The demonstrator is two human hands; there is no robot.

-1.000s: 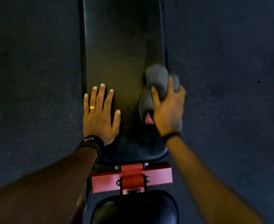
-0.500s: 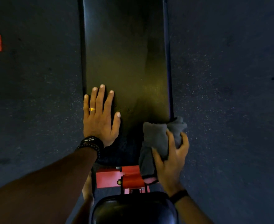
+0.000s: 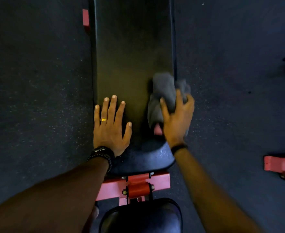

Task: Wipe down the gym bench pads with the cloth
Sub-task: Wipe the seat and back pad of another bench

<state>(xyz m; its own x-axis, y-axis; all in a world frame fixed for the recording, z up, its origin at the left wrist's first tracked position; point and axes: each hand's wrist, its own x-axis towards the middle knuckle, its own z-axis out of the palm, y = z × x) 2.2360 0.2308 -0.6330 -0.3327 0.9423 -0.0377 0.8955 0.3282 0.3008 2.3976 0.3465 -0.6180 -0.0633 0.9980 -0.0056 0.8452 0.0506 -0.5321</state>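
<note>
A long black back pad (image 3: pixel 131 47) runs away from me down the middle of the view. My left hand (image 3: pixel 110 126) lies flat on its near left part, fingers straight and spread, a gold ring on one finger. My right hand (image 3: pixel 177 120) grips a bunched grey cloth (image 3: pixel 163 91) against the pad's right edge; the cloth hangs partly over that edge. A pink patch shows under the cloth near my palm. A second black seat pad (image 3: pixel 141 217) sits at the bottom of the view.
A red metal hinge bracket (image 3: pixel 135 185) joins the two pads. Dark speckled rubber floor (image 3: pixel 37 81) lies on both sides. Red frame feet (image 3: pixel 280 163) stand at the right, and a red part (image 3: pixel 85 19) shows left of the pad.
My right hand with the cloth went from mid-pad down to the pad's near end, and has now slid back up along the right edge. My left hand stayed flat in place.
</note>
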